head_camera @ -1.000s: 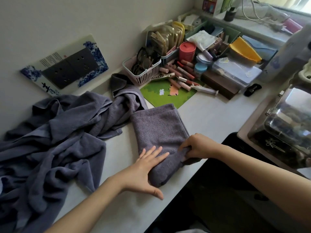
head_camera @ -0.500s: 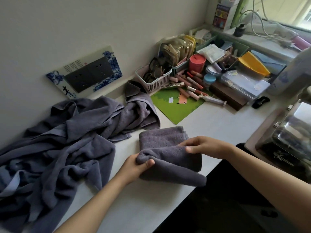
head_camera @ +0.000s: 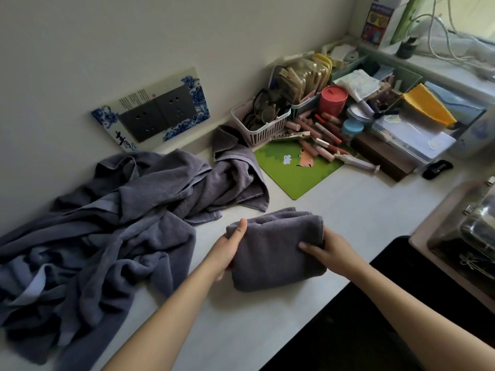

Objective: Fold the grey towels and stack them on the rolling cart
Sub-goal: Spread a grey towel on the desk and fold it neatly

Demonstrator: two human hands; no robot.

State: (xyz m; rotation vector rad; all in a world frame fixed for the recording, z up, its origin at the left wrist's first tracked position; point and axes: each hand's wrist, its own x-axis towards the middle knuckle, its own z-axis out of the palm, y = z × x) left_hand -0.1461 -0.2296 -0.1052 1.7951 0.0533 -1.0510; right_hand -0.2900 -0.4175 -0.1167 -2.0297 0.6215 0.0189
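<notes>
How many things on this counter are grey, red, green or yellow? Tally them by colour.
Grey: 2, the folded towel and the unfolded towel pile; towels in the pile cannot be told apart
Red: 1, lidded tub
Green: 1, mat
Yellow: 1, cloth
Total: 5

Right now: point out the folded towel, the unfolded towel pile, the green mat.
folded towel [head_camera: 276,253], head view, middle of top face
unfolded towel pile [head_camera: 107,231], head view, middle of the heap
green mat [head_camera: 297,172], head view, bare centre

Dim daylight from upper right, wide-angle bending, soft edges
</notes>
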